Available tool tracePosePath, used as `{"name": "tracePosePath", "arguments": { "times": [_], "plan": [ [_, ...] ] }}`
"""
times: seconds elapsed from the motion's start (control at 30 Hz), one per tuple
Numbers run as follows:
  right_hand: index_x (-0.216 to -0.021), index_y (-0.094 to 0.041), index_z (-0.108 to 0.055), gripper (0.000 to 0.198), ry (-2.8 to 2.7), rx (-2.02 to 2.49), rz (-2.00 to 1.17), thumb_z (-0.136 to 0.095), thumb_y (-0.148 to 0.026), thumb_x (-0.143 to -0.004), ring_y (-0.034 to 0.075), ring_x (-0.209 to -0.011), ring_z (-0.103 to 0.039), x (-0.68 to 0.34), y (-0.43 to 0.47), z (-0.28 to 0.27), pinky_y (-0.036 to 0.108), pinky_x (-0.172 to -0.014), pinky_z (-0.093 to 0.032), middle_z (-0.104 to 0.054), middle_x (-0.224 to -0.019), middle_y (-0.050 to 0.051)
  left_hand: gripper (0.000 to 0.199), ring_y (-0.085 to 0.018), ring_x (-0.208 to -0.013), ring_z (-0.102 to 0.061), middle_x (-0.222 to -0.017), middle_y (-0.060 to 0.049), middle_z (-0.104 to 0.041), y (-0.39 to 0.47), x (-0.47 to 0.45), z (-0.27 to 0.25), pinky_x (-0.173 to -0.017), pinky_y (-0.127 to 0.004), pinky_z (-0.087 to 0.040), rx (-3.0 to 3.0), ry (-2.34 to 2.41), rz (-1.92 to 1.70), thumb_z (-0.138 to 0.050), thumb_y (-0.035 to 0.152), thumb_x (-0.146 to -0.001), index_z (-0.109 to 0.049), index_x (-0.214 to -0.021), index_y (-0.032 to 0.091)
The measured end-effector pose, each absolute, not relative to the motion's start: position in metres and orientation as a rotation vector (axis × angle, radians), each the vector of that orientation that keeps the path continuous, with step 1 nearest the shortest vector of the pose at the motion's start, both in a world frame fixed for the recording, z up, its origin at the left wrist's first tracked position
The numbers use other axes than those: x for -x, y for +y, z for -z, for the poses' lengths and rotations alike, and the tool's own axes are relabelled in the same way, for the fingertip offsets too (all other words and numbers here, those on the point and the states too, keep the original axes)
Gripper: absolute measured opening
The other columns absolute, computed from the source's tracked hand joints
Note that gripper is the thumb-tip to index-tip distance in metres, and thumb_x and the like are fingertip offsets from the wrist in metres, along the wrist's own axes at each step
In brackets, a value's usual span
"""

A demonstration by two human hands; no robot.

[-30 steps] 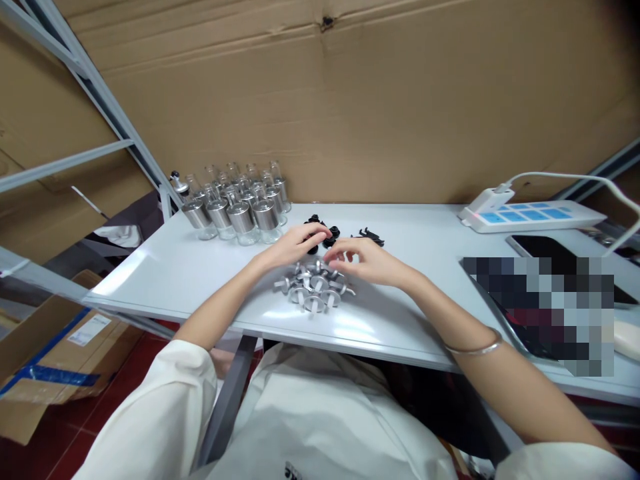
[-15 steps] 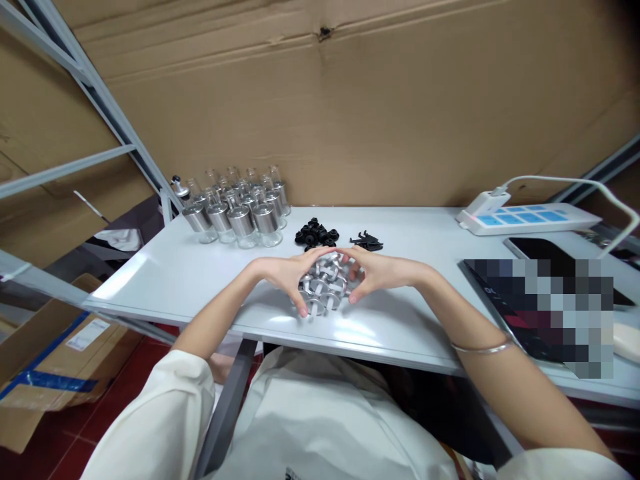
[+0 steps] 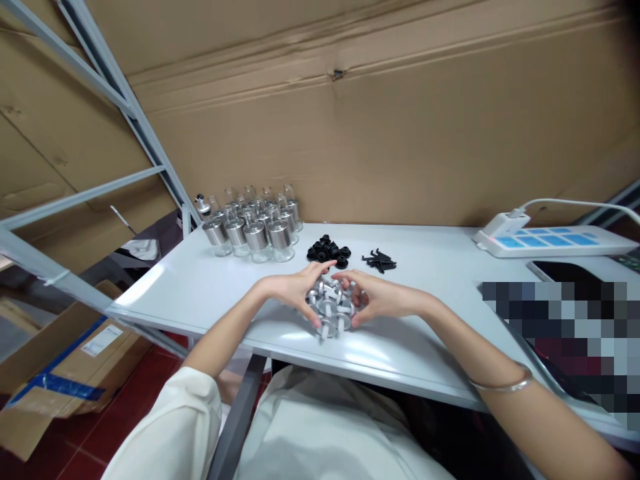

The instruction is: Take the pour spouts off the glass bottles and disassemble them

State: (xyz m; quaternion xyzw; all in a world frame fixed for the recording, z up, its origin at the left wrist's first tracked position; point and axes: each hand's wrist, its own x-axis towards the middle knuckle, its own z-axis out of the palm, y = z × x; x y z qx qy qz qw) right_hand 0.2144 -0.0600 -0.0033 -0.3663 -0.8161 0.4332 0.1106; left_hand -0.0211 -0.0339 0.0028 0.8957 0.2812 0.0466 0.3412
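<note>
A pile of round silver metal lids with short pale stems (image 3: 328, 308) lies near the front edge of the white table. Around its left side curves my left hand (image 3: 299, 291), thumb apart from the fingers and touching the lids. My right hand (image 3: 374, 295) cups the right side the same way, its thumb at the lower lids and its fingers bent behind them. Both hands are open, with the lids between them on the tabletop. Just behind are a heap of black round plastic caps (image 3: 327, 251) and several thin black plastic pieces (image 3: 381, 260).
Several glass bottles with metal sleeves (image 3: 257, 236) stand at the table's back left. To the right are a power strip (image 3: 555, 240) with a plugged-in charger, a phone (image 3: 565, 271) and a blurred-out flat item. A cardboard wall (image 3: 400, 147) rises behind; an open carton (image 3: 100, 360) sits lower left.
My fingertips, which met above the lids before, are now slightly apart. The hands still surround the pile. The whole view has tilted upward and shifted left.
</note>
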Motion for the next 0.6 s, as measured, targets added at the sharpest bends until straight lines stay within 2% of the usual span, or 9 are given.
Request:
{"name": "tracePosePath", "arguments": {
  "times": [0.1,0.17,0.23,0.27,0.33,0.4,0.5,0.6],
  "plan": [
    [-0.141,-0.024,-0.026,0.097,-2.43,1.13,-1.259,-0.077,-0.035,-0.06,0.016,-0.081,-0.052,-0.215,-0.063,-0.001,0.037,-0.079,-0.051,-0.041,-0.112,0.008,0.126,-0.034,-0.136,-0.028,-0.144,-0.016,-0.027,-0.042,0.026,-0.006,-0.108,-0.047,-0.032,-2.339,0.724,-0.24,-0.084,0.049,-0.049,-0.008,-0.146,0.024],
    [-0.145,-0.027,-0.019,0.103,-2.439,1.185,-1.23,-0.077,-0.04,-0.06,0.017,-0.083,-0.051,-0.218,-0.064,-0.006,0.039,-0.082,-0.05,-0.039,-0.114,0.008,0.106,-0.029,-0.125,-0.042,-0.132,-0.013,-0.041,-0.045,0.035,-0.01,-0.1,-0.042,-0.04,-2.318,0.796,-0.459,-0.079,0.047,-0.059,-0.019,-0.144,0.026],
    [-0.145,-0.029,-0.019,0.1,-2.435,1.218,-1.187,-0.074,-0.045,-0.063,0.019,-0.088,-0.051,-0.222,-0.065,-0.012,0.039,-0.084,-0.049,-0.038,-0.117,0.009,0.068,-0.021,-0.105,-0.053,-0.112,-0.008,-0.052,-0.04,0.053,-0.016,-0.087,-0.035,-0.045,-2.253,1.017,-0.89,-0.066,0.045,-0.076,-0.037,-0.134,0.024],
    [-0.145,-0.03,-0.02,0.097,-2.42,1.223,-1.167,-0.071,-0.048,-0.065,0.02,-0.09,-0.052,-0.224,-0.065,-0.015,0.039,-0.084,-0.049,-0.038,-0.119,0.01,0.049,-0.018,-0.096,-0.054,-0.102,-0.006,-0.053,-0.033,0.066,-0.019,-0.082,-0.032,-0.045,-2.176,1.176,-1.194,-0.058,0.043,-0.083,-0.045,-0.125,0.022],
    [-0.144,-0.029,-0.023,0.089,-2.372,1.224,-1.131,-0.066,-0.052,-0.069,0.02,-0.093,-0.052,-0.227,-0.064,-0.02,0.037,-0.084,-0.049,-0.038,-0.119,0.01,0.035,-0.016,-0.091,-0.052,-0.096,-0.004,-0.05,-0.012,0.099,-0.027,-0.078,-0.029,-0.043,-1.895,1.467,-1.808,-0.053,0.038,-0.087,-0.047,-0.115,0.018],
    [-0.143,-0.027,-0.026,0.085,-2.326,1.227,-1.086,-0.063,-0.055,-0.071,0.021,-0.094,-0.051,-0.228,-0.064,-0.023,0.037,-0.084,-0.049,-0.039,-0.118,0.01,0.035,-0.014,-0.097,-0.048,-0.101,-0.004,-0.046,0.016,0.136,-0.033,-0.085,-0.028,-0.04,-1.574,1.674,-2.163,-0.057,0.031,-0.086,-0.041,-0.114,0.016],
    [-0.142,-0.025,-0.028,0.083,-2.305,1.221,-1.026,-0.061,-0.057,-0.072,0.021,-0.094,-0.052,-0.229,-0.063,-0.023,0.037,-0.084,-0.049,-0.042,-0.117,0.011,0.039,-0.011,-0.098,-0.043,-0.096,-0.001,-0.042,0.056,0.183,-0.038,-0.093,-0.03,-0.033,-1.404,1.802,-2.134,-0.064,0.025,-0.082,-0.036,-0.106,0.011],
    [-0.141,-0.025,-0.031,0.081,-2.301,1.209,-1.018,-0.06,-0.058,-0.073,0.021,-0.094,-0.052,-0.23,-0.062,-0.021,0.038,-0.082,-0.049,-0.043,-0.117,0.011,0.03,-0.005,-0.083,-0.045,-0.083,0.005,-0.042,0.078,0.205,-0.037,-0.086,-0.026,-0.036,-1.512,1.72,-1.996,-0.057,0.029,-0.087,-0.035,-0.097,0.011]
  ]
}}
